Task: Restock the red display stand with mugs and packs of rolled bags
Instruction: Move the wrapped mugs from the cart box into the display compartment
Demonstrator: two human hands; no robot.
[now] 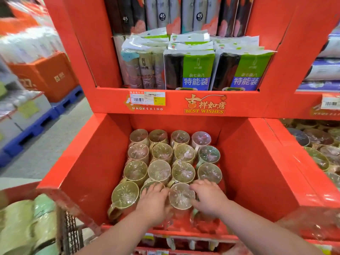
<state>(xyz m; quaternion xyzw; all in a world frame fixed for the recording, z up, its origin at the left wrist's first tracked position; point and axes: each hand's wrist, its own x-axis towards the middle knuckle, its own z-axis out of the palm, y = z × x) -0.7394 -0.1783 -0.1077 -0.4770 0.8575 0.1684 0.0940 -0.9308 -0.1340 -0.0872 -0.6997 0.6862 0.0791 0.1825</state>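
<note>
Right now both hands sit low in the front of the lower bin of the red display stand point(244, 162), flanking one film-wrapped mug point(181, 196) in the nearest row. The left hand point(153, 203) lies to its left with fingers spread and draped partly over the neighbouring mug; the right hand point(207, 196) presses against its right side, fingers apart and curled round the wall. So the mug is pinched between two palms rather than lifted by its handle, and whether it already rests on the bin floor cannot be told. Behind it the other mugs point(171, 155) stand upright in tidy rows, mouths sealed with crinkled film. Judging by their look, these are rigid, fairly heavy and breakable, and the film is likely slick, so a hold on the walls from both sides, well below the rim, seems safer than pressing on the film, which would give. The front row has a gap on the right beside this mug. Above, the packs of rolled bags point(189, 70) stand on the upper shelf, soft and light by comparison. More green stock point(29, 227) waits at lower left.
</note>
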